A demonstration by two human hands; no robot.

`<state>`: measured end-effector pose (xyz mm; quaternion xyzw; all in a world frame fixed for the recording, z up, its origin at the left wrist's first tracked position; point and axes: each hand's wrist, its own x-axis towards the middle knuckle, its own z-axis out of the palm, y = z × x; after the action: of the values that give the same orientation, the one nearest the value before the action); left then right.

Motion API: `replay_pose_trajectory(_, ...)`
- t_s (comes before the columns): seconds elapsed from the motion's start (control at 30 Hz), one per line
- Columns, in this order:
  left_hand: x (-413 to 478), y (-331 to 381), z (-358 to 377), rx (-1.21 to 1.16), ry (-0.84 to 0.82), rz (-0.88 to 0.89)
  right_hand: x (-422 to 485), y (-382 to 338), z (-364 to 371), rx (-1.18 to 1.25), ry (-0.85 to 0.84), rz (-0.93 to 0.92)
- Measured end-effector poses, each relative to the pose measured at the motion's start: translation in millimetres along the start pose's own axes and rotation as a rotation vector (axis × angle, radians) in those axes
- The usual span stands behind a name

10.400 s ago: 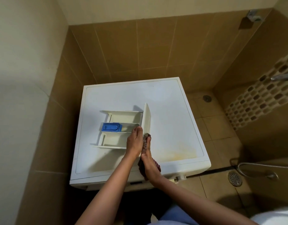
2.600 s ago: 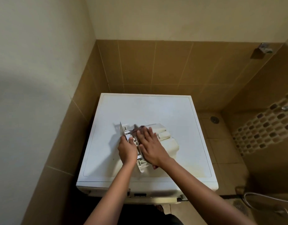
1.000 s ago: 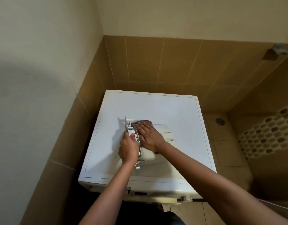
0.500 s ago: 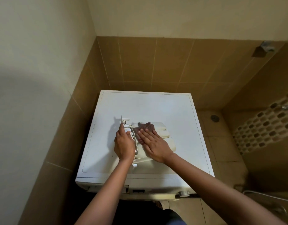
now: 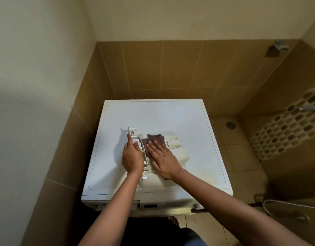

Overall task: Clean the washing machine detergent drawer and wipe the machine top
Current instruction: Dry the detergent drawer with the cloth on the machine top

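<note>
A left hand (image 5: pixel 132 158) clasps the upright front panel of a ribbed cream plastic detergent drawer (image 5: pixel 178 154) lying on the smooth white machine top (image 5: pixel 153 114), while the right hand (image 5: pixel 162 159), fingers flat and straight, presses a nubby brown cloth (image 5: pixel 155 138) onto it.

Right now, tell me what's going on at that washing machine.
A person is cleaning the detergent drawer, which lies out on the washing machine top. The left hand grips the drawer's upright front panel, steadying it. The right hand presses a dark cloth flat against the drawer's body with straight fingers.
</note>
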<state>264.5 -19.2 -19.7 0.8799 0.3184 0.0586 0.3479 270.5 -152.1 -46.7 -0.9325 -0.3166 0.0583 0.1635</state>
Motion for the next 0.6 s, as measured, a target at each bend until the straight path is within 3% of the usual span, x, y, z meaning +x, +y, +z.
replay_pose_trajectory(0.13, -1.9, 1.2, 0.0, -0.020, -0.001, 0.002, -30.8, 45.6, -2.6, -0.156, -0.002, -0.082)
replay_pose_trajectory(0.3, -2.0, 1.6, 2.3, -0.023, 0.010, -0.005, -42.5, 29.0, 3.1, -0.118, 0.076, 0.151)
replay_pose_trajectory(0.43, -2.4, 1.3, 1.1, -0.009, 0.011, -0.010, -39.5, -5.5, 17.8, -0.087, 0.085, 0.006)
replay_pose_trajectory(0.6, -2.4, -1.3, -0.7, 0.014, 0.001, -0.005, -49.9, 28.5, 7.1, -0.125, 0.068, -0.122)
